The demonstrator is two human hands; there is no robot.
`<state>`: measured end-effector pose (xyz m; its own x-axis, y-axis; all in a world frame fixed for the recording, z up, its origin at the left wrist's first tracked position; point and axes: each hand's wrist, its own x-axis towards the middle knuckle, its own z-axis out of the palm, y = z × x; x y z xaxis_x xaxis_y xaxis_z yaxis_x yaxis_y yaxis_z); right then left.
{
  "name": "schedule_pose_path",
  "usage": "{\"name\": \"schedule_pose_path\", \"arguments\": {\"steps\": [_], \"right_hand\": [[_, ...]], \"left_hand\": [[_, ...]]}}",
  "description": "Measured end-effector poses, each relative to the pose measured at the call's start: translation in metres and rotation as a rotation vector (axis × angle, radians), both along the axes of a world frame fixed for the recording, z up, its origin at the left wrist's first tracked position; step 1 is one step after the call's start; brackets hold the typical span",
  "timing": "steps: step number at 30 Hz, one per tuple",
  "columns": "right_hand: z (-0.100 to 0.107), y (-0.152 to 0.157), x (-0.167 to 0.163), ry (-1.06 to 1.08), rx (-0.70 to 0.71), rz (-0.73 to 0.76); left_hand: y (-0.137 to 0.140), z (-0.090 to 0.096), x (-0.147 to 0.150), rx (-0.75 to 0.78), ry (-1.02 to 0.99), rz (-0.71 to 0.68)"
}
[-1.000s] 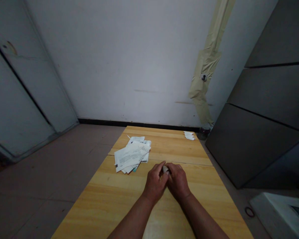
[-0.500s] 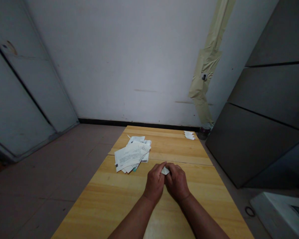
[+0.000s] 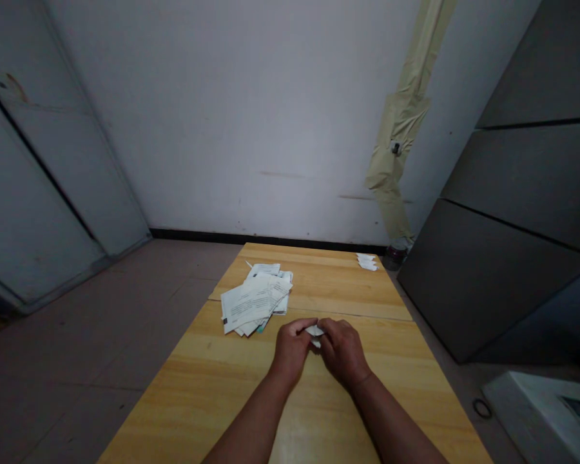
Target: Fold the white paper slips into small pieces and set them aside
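Between my two hands is a small folded piece of white paper (image 3: 314, 330), mostly covered by fingers. My left hand (image 3: 292, 348) grips its left side, thumb and fingers closed on it. From the right, my right hand (image 3: 342, 348) pinches the same paper, its fingertips close to those of the left. Both hands are over the middle of the wooden table (image 3: 212, 399). Ahead and to the left lies a loose pile of printed paper sheets (image 3: 251, 301), overlapping at odd angles.
Several small folded papers (image 3: 367, 261) lie at the table's far right corner. Behind the table is a white wall (image 3: 270, 129) with a taped strip. Grey panels (image 3: 502, 270) stand on the right, and a white box (image 3: 541, 412) sits on the floor beside a black ring (image 3: 482, 408).
My left hand has shifted slightly left and turned, its fingers reaching flatter across the top. More of the folded paper shows between the hands. The pile has not moved.
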<state>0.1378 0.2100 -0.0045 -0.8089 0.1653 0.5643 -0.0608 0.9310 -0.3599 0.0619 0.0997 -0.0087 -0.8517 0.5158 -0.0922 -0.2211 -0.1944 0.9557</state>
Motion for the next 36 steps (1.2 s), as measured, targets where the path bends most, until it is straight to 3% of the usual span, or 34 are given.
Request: {"name": "schedule_pose_path", "arguments": {"steps": [10,16,18,24,30,36], "right_hand": [[0.001,0.003,0.002,0.045,0.027,0.044],[0.006,0.005,0.007,0.010,-0.016,0.138],[0.004,0.007,0.008,-0.006,-0.106,0.154],[0.002,0.010,0.003,0.026,-0.651,0.053],[0.014,0.009,0.000,0.001,-0.874,0.071],[0.013,0.009,0.000,-0.086,-1.072,0.072]], "left_hand": [[-0.012,0.017,-0.002,0.130,-0.158,-0.100],[-0.011,0.016,-0.003,0.046,-0.109,-0.022],[-0.010,0.015,-0.005,0.036,-0.086,0.008],[-0.008,0.011,-0.005,-0.036,0.032,0.019],[-0.005,0.005,0.001,-0.063,0.208,-0.082],[-0.007,0.006,0.004,-0.160,0.357,-0.097]]}}
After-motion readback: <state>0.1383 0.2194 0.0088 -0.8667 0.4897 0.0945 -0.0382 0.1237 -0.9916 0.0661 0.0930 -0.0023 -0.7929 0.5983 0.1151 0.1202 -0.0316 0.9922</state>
